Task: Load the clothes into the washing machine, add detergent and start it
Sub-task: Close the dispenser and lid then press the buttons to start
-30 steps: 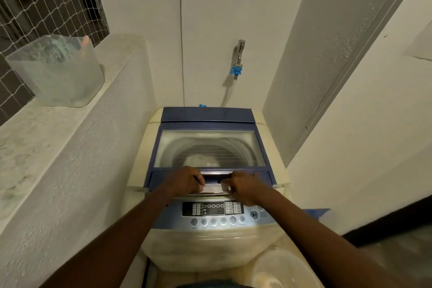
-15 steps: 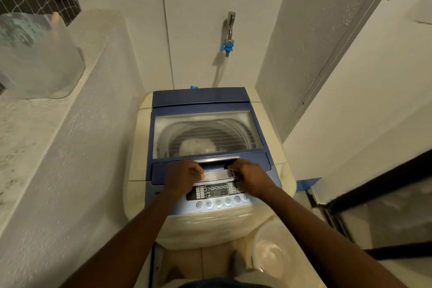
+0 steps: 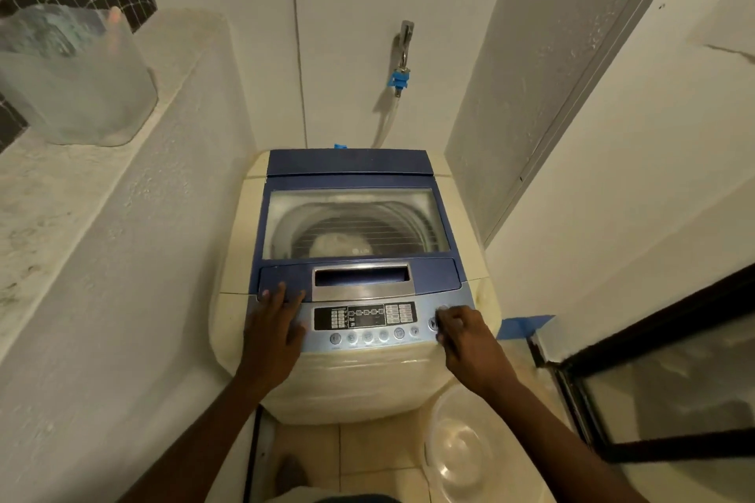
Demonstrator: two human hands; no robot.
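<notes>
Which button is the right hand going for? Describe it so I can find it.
On the washing machine, find the pale blue control panel at the front edge. Right of the row of small round buttons sits the larger, darker button, at the right hand.

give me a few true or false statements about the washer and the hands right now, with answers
1. The washing machine lid is closed. True.
2. The left hand is pressing the rightmost button. False: it lies flat at the left end of the control panel, fingers reaching onto the lid's blue front strip.
3. The right hand is at the right end of the control panel. True.
4. Both hands grip the lid handle. False: neither hand touches it.
5. A clear basin sits on top of the lid. False: it stands on the floor to the right of the machine.
</notes>
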